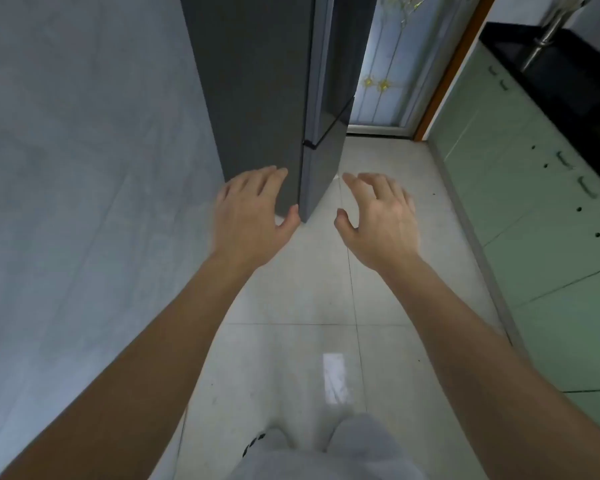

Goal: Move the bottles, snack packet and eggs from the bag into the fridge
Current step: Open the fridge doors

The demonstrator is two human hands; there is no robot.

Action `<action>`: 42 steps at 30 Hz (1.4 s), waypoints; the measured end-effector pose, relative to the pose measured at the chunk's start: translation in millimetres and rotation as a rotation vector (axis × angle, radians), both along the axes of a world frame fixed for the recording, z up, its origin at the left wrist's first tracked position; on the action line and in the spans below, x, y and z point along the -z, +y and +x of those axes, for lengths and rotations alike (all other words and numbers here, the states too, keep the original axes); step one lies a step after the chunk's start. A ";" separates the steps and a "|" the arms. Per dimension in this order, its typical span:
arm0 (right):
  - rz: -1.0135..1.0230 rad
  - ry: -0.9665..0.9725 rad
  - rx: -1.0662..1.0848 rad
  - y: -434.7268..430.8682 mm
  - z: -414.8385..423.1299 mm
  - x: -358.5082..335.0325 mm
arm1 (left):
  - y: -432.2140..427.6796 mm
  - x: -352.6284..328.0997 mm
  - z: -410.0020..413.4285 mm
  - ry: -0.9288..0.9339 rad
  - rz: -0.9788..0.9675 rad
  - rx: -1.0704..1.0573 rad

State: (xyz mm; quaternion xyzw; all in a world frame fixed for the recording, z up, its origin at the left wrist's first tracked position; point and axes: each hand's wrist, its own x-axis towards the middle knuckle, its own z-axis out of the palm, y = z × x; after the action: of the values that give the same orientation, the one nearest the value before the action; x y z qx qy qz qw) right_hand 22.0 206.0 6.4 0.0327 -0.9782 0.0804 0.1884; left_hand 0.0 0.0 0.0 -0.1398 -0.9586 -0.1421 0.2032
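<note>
A tall dark grey fridge (257,81) stands against the left wall, seen from its side, with both doors closed. My left hand (253,216) is stretched out in front of its lower side panel, fingers spread and holding nothing. My right hand (378,216) is held out beside it over the floor, fingers apart and empty. No bag, bottles, snack packet or eggs appear in the head view.
A grey tiled wall (84,168) runs along the left. Pale green cabinets (534,220) under a black countertop (568,74) line the right. A frosted glass door (392,64) closes the far end. Glossy white floor tiles (309,306) lie between.
</note>
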 end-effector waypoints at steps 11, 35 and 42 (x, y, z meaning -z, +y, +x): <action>0.010 0.020 0.021 18.5 -68.6 7.4 | 18.9 1.4 -74.2 0.026 0.008 0.032; -0.039 0.039 -0.152 143.4 -373.0 15.2 | 130.0 11.7 -334.4 -0.025 -0.024 -0.118; -0.037 0.062 -0.190 132.8 -456.1 21.2 | 119.7 25.8 -411.2 -0.048 0.014 -0.138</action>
State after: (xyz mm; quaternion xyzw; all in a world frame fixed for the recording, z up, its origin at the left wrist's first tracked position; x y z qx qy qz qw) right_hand -434.1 338.8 -14.8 0.1243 -0.9627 0.1150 0.2109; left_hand -411.2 119.7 -25.8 -0.0686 -0.9695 -0.1379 0.1904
